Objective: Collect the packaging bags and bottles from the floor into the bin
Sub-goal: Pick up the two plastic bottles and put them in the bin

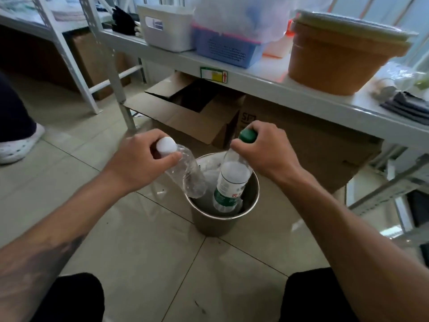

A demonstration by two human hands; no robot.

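A round metal bin (251,198) stands on the tiled floor in front of me. My left hand (139,159) grips the neck of a clear bottle with a white cap (188,175), tilted so its base is inside the bin's left rim. My right hand (264,149) holds the neck of a green-capped bottle with a green and white label (232,182), nearly upright with its lower part inside the bin. White crumpled packaging (209,166) shows in the bin behind the bottles.
A white metal shelf (267,82) runs just behind the bin, carrying a white basket (167,26), a blue basket (227,47) and an orange tub (339,59). Cardboard boxes (192,112) sit under it. Another person's white shoe (18,145) is at the left.
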